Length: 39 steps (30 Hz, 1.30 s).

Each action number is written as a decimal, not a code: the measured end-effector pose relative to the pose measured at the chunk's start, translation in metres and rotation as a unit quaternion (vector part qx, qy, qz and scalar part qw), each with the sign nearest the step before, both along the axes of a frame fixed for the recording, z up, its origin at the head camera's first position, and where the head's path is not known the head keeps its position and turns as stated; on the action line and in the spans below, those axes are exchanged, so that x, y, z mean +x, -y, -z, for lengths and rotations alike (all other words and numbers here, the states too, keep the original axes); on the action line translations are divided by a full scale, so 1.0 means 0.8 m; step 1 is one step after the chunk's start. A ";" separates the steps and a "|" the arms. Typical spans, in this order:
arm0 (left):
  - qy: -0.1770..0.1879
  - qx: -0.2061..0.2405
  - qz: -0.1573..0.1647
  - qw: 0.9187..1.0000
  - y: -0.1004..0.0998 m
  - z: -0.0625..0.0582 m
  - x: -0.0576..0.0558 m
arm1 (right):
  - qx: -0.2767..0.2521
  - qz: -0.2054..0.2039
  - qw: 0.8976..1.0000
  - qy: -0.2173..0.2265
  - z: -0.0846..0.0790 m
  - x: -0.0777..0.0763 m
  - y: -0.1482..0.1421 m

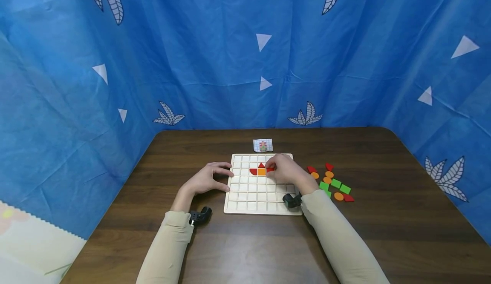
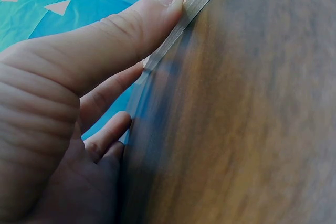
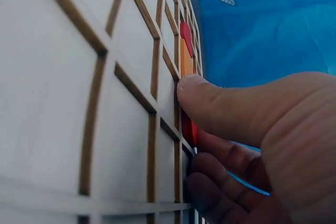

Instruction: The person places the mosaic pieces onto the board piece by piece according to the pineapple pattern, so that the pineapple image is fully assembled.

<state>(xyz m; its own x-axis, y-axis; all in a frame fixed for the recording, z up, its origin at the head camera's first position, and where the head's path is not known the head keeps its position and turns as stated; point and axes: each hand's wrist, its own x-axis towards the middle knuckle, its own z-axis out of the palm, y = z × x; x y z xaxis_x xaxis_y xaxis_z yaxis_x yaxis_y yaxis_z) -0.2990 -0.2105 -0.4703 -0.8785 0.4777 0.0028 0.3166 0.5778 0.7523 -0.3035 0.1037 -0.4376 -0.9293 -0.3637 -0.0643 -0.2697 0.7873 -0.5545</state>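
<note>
A pale wooden grid board [image 1: 251,207] lies on the table. On it sit an orange square [image 1: 261,172], a red triangle [image 1: 261,165] above it and a red quarter-round piece [image 1: 253,172] on its left. My right hand [image 1: 283,169] pinches another red piece [image 3: 188,129] just right of the orange square; the fingers partly cover it, so its full shape is hidden. With fingers and thumb spread, my left hand [image 1: 209,178] touches the board's left edge. In the left wrist view its thumb [image 2: 131,30] lies against that edge.
Right of the board lie loose pieces: several green rectangles [image 1: 345,189], several orange discs [image 1: 339,196] and several red pieces [image 1: 329,167]. Behind the board is a small picture card [image 1: 263,145]. A blue curtain [image 1: 230,62] hangs behind the brown table [image 1: 184,147].
</note>
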 end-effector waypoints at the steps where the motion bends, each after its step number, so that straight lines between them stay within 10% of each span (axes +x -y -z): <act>1: 0.001 0.001 0.000 1.000 0.000 0.000 0.000 | 0.000 -0.001 1.000 0.000 0.000 0.000 0.000; 39: -0.001 -0.006 -0.004 1.000 0.001 0.001 0.000 | -0.011 -0.056 0.997 -0.057 -0.007 0.035 -0.046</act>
<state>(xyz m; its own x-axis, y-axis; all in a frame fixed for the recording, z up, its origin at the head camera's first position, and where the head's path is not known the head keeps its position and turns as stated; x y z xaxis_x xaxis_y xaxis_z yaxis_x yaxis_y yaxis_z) -0.2992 -0.2111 -0.4714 -0.8819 0.4714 -0.0016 0.3138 0.5897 0.7441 -0.2756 0.1401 -0.4317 -0.8840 -0.4651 0.0480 -0.4168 0.7372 -0.5317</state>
